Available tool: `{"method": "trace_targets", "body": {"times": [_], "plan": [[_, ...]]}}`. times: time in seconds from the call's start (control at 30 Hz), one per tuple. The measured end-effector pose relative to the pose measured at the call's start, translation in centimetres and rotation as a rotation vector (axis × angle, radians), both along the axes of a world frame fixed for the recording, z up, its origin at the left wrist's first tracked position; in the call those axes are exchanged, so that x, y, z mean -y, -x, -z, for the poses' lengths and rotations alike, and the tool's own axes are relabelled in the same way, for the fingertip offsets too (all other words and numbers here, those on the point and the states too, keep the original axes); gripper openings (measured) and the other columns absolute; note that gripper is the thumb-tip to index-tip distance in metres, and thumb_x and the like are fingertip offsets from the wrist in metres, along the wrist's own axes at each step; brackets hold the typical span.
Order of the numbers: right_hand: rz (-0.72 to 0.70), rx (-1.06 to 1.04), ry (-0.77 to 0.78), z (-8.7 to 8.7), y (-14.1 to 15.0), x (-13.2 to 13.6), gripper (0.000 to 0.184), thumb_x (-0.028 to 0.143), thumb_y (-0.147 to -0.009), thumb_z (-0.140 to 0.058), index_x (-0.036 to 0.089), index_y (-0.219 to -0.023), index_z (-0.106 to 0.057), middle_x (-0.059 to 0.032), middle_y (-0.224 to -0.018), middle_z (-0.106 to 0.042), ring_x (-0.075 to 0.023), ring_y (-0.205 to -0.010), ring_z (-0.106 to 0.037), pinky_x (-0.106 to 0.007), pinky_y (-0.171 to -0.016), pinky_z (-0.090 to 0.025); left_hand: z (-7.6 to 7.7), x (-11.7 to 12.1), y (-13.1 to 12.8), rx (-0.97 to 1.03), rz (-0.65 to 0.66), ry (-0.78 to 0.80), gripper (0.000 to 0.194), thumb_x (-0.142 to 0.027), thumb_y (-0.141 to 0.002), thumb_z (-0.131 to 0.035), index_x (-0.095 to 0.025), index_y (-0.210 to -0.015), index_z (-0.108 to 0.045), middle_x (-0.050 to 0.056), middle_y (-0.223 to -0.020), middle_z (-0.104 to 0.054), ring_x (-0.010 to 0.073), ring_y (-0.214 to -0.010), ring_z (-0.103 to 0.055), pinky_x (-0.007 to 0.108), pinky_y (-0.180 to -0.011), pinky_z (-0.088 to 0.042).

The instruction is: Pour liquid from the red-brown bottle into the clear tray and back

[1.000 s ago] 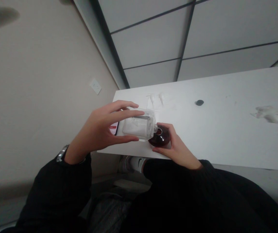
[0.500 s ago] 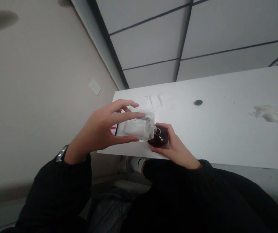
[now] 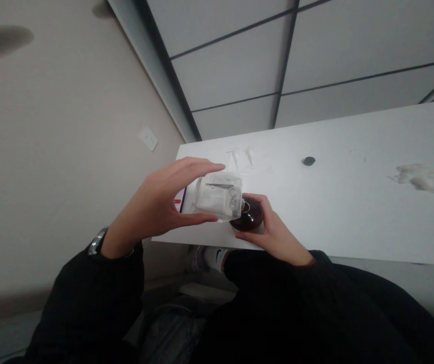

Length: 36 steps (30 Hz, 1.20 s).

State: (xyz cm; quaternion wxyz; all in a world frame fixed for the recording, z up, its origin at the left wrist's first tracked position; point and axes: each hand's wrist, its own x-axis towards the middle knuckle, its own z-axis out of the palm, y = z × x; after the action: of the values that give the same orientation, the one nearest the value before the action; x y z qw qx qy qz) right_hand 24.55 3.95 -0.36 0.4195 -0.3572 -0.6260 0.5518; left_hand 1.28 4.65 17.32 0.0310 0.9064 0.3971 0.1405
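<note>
My left hand [image 3: 156, 198] is shut on a clear rectangular glass bottle [image 3: 219, 196], fingers along its far side and thumb along its near side. A small neck at the bottle's right end rests at the mouth of a round dark-red glass bottle [image 3: 250, 216]. My right hand [image 3: 275, 228] cups that dark bottle from the right and below, on the near part of a white table [image 3: 334, 212]. A wristwatch [image 3: 97, 241] shows on my left wrist. The bottle's contents look pale, but I cannot tell what they are.
A phone [image 3: 179, 199] with a red mark lies partly hidden under my left hand. On the table are a small dark disc [image 3: 308, 161] and white smears [image 3: 420, 178]. A wall rises left of the table, with a socket plate [image 3: 148, 139].
The clear bottle has turned slightly in my left hand, and those fingers have closed together along its far side. My right hand and the dark bottle have barely moved.
</note>
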Motion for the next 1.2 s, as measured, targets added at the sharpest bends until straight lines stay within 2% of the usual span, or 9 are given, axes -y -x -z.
{"method": "trace_targets", "body": {"times": [0.33, 1.0, 1.2], "plan": [[0.026, -0.025, -0.014, 0.0, 0.2, 0.0, 0.080, 0.038, -0.073, -0.090, 0.026, -0.139, -0.045, -0.0142, -0.139, -0.066, -0.0352, -0.130, -0.066, -0.056, -0.112, -0.053, -0.2, 0.2, -0.4, -0.010, -0.029, 0.006, 0.070, -0.042, -0.087, -0.081, -0.025, -0.149, -0.054, 0.012, -0.147, -0.067, 0.0286, -0.132, -0.065, 0.042, -0.112, -0.054], [-0.006, -0.016, 0.010, -0.4, 0.1, 0.0, 0.079, 0.039, -0.076, -0.088, 0.027, -0.139, -0.042, -0.0148, -0.138, -0.066, -0.0363, -0.130, -0.066, -0.060, -0.113, -0.051, -0.8, 0.1, -1.7, -0.063, -0.013, 0.015, 0.070, -0.037, -0.087, -0.078, -0.025, -0.151, -0.053, 0.009, -0.143, -0.068, 0.0288, -0.124, -0.065, 0.042, -0.106, -0.055], [-0.005, -0.027, 0.010, -0.4, 0.1, 0.0, 0.079, 0.037, -0.076, -0.089, 0.026, -0.139, -0.043, -0.0142, -0.138, -0.066, -0.0342, -0.128, -0.067, -0.055, -0.110, -0.056, -1.0, 0.1, -2.2, -0.071, -0.002, 0.022, 0.070, -0.036, -0.086, -0.078, -0.026, -0.151, -0.054, 0.008, -0.143, -0.068, 0.0293, -0.119, -0.064, 0.042, -0.102, -0.056]]}}
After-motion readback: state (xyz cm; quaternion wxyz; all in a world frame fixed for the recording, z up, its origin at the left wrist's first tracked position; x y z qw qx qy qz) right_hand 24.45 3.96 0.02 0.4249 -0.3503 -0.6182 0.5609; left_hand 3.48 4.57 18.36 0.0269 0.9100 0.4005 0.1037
